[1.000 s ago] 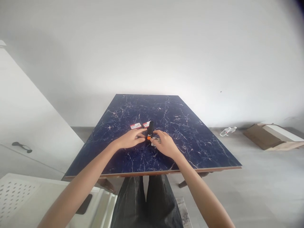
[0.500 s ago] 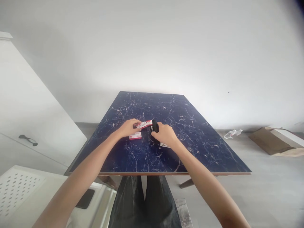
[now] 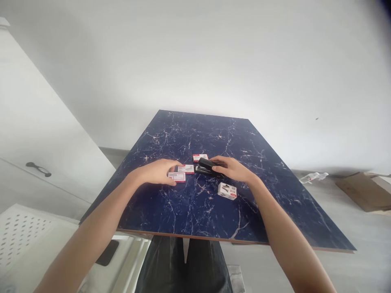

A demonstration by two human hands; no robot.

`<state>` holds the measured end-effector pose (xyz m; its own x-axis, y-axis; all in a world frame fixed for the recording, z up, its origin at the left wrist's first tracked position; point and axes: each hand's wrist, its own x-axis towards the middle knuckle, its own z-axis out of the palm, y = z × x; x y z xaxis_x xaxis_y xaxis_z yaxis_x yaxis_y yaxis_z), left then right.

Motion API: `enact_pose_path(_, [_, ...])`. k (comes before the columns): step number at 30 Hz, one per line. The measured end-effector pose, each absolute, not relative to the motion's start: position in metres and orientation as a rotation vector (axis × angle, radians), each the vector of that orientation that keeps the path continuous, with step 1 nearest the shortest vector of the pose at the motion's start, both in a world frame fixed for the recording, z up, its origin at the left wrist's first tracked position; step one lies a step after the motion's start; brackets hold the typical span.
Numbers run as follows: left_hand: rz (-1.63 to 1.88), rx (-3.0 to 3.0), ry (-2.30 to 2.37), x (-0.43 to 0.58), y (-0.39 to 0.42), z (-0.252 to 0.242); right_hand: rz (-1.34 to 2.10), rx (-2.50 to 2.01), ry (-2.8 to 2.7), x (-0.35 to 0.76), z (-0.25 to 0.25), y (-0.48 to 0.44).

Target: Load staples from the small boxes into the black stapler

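Observation:
My left hand curls round the left ends of two small red-and-white boxes, the nearer box and the farther box, which lie against each other on the table. Under my right hand lies a black stapler, its front end pointing left; the fingers grip its right part and hide it. A third red-and-white box lies just behind the stapler. Nearer to me, below the right hand, a white box with a staple remover pictured on it stands apart.
The blue marbled table has its front edge close to my legs. A white cabinet stands at the left. On the floor to the right are a clear plastic bottle and an open cardboard box.
The stapler has swung from pointing away to lying crosswise. My right hand has moved right, uncovering the white box. The two left boxes now sit closer together. The view has shifted slightly.

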<state>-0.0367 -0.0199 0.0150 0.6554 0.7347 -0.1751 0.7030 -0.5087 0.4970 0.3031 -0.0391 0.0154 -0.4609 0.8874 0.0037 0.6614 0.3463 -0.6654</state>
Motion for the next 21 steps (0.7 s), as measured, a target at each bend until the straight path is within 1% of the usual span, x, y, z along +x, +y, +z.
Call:
enact_pose_path(4, [0.229,2.460,1.114,-0.015,-0.028,0.007,0.815,-1.423,-2.145,0.304,0.003,-0.040])
enact_pose_path(8, [0.297,2.531,1.114,0.001,-0.035,0.000,0.818,-1.429,-2.096,0.292,-0.003,-0.043])
enact_pose_path(11, [0.328,2.496,1.080,0.003,-0.035,0.001,0.775,-1.432,-2.089,0.284,-0.006,-0.046])
enact_pose_path(16, [0.272,2.403,0.918,-0.006,-0.030,0.006,0.732,-1.386,-2.121,0.281,-0.006,-0.049])
enact_pose_path(21, [0.360,2.429,0.997,-0.011,-0.023,-0.002,0.781,-1.388,-2.089,0.283,-0.006,-0.049])
